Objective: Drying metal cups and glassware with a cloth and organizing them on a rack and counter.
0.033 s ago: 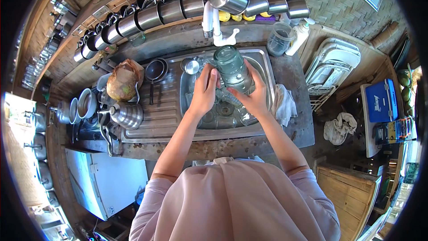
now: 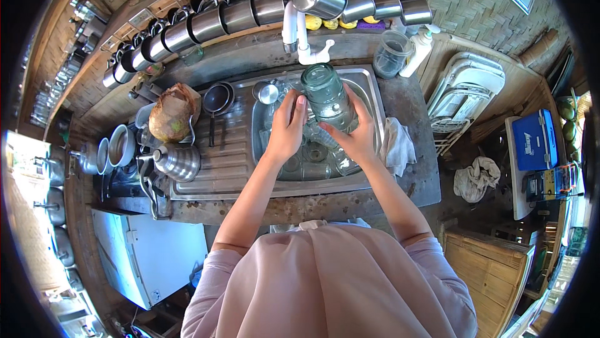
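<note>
A greenish clear glass jar (image 2: 327, 95) is held above the sink (image 2: 369, 85), its round thick end facing up. My right hand (image 2: 357, 133) is closed around its right side, the thumb lying across the lower front. At the jar's left side my left hand (image 2: 287, 127) is closed against it with bent fingers, their tips partly hidden. Below, in the basin, lie several clear glasses (image 2: 315, 170), some tipped on their sides. A metal cup (image 2: 269, 93) sits at the basin's back left. Just behind the jar is the white tap (image 2: 312, 57); no running water is visible.
A ribbed drainboard (image 2: 234, 150) extends left, with a small black-handled pan (image 2: 217, 99), a kettle (image 2: 178, 162) and a coconut (image 2: 174, 116) nearby. Metal mugs (image 2: 240, 14) hang overhead. On the right are a cloth (image 2: 397, 144), a clear plastic container (image 2: 392, 57) and a pump bottle (image 2: 419, 50).
</note>
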Tool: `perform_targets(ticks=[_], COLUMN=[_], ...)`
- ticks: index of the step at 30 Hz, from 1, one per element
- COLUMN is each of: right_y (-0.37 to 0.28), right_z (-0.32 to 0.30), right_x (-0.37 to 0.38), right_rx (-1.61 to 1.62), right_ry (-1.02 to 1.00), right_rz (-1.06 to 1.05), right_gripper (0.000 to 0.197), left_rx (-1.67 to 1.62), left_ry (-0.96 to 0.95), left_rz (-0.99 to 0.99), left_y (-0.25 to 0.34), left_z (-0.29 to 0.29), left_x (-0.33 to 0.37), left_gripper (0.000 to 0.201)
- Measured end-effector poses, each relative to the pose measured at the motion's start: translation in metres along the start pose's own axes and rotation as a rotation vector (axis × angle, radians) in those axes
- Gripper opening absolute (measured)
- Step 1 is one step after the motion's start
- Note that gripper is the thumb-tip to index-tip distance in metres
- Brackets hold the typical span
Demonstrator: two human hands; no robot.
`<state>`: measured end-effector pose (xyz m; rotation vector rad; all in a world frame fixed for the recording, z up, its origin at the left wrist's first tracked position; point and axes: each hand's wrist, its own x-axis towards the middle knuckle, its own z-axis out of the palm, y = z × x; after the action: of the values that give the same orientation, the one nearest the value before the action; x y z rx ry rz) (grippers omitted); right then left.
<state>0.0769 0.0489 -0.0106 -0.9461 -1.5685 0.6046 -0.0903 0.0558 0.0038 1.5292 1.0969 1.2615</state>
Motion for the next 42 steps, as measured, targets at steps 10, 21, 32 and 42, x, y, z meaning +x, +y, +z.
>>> perform_targets(ticks=[10,21,32,42], right_y=[0.017,0.11,-0.039,-0.002], right_z=[-0.029,-0.109,-0.041,-0.022], right_x=[-0.016,-0.088,-0.031,-0.002], right_rx=[-0.081,-0.862,-0.181,-0.224], right_ry=[-0.09,0.043,0.109,0.303], right_rz=[0.086,0.668,0.016,0.042], right_gripper=[0.075,0.051,0.052,0.046], left_rx=[-0.342,-0.6,-0.805,-0.502], left_ry=[0.05,0.058,0.133,-0.064], left_rz=[-0.13,-0.317,-0.49,-0.292], left_y=[0.018,-0.013,0.002,-0.014], left_z=[0.024,0.01,0.047,0.041], left_x=[-0.014,-0.036,-0.042,-0.047], left_gripper=[0.027,0.021,0.015,0.026])
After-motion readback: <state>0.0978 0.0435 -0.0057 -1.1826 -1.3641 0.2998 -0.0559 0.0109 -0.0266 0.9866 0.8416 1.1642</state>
